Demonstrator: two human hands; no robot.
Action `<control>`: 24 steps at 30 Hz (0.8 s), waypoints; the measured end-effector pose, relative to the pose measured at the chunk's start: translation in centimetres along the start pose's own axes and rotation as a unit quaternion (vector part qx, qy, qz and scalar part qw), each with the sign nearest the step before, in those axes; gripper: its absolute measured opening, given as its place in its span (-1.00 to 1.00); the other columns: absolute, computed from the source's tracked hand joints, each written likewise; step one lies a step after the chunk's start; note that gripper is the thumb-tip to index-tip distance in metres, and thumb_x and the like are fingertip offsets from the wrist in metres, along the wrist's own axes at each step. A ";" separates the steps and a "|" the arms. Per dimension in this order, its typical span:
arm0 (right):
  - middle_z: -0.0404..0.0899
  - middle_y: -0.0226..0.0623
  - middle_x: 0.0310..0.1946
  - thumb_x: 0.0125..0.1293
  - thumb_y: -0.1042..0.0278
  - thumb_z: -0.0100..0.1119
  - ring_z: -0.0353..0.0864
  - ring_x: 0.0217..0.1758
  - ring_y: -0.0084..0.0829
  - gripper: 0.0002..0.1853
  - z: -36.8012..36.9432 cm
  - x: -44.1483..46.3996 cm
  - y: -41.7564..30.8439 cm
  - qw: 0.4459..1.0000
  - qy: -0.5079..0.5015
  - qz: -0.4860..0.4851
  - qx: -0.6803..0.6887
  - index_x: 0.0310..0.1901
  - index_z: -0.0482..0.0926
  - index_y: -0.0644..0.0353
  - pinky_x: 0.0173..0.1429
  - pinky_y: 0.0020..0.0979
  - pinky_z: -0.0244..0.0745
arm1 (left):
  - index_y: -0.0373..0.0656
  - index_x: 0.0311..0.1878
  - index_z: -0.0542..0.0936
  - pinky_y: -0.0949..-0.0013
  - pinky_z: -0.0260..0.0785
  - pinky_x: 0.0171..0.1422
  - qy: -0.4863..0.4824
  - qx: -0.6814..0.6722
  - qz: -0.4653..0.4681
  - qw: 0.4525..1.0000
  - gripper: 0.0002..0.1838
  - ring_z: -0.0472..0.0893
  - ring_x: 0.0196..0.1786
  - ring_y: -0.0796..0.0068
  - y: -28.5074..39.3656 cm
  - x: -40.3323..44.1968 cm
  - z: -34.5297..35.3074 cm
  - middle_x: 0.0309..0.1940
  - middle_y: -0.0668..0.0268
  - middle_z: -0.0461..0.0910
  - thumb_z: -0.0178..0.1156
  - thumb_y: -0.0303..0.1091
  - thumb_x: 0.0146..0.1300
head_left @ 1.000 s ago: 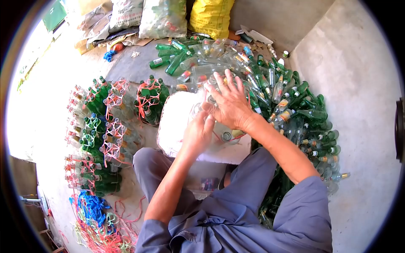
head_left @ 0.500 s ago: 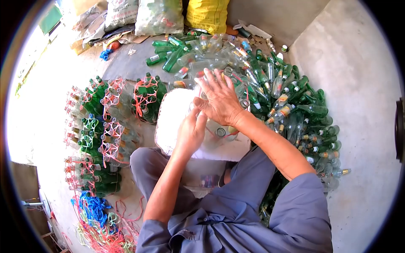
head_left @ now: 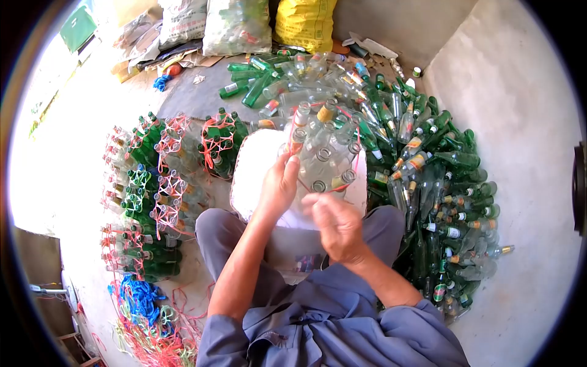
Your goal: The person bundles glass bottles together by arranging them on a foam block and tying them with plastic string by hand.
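A cluster of clear glass bottles stands upright on a white block-like support between my knees. Thin red plastic string loops around the bottle necks. My left hand is at the cluster's left side, thumb and fingers pinched on the string beside a bottle neck. In front of the near bottles, my right hand is curled, its fingertips pinched where the string runs toward them. Motion blurs that hand, and the string's end is hidden.
Tied bundles of bottles stand at left. Loose green and clear bottles lie heaped behind and at right, against the wall. Blue and red string lies tangled at lower left. Filled sacks and a yellow bag stand behind.
My right hand has come down from above the bottles to their near side, its spread fingers now curled. The bottle tops and the string are uncovered. My left hand stays in nearly the same place.
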State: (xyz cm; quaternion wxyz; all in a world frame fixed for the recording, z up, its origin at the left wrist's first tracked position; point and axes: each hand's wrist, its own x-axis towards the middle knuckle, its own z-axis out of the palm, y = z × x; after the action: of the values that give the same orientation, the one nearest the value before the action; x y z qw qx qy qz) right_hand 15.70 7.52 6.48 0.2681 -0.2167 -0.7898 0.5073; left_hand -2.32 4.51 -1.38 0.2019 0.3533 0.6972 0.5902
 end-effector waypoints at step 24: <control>0.43 -0.45 -0.74 0.52 0.13 0.15 0.40 -0.62 -0.61 -0.50 10.1 -0.9 9.4 0.985 0.136 0.056 0.092 -0.59 0.61 0.25 -0.51 -0.41 0.23 | -0.38 0.10 0.53 0.29 0.41 -0.50 -0.015 0.064 -0.028 0.997 -0.35 0.58 -0.62 0.34 2.1 -0.3 -0.8 -0.40 0.18 0.55 -0.20 0.12 0.57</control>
State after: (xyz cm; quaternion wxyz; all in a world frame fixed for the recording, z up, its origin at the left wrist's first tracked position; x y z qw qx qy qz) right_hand 10.56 3.72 -5.81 0.3629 -0.3021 -0.6822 0.5583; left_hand -2.11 3.88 0.80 0.2060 0.3545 0.7401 0.5331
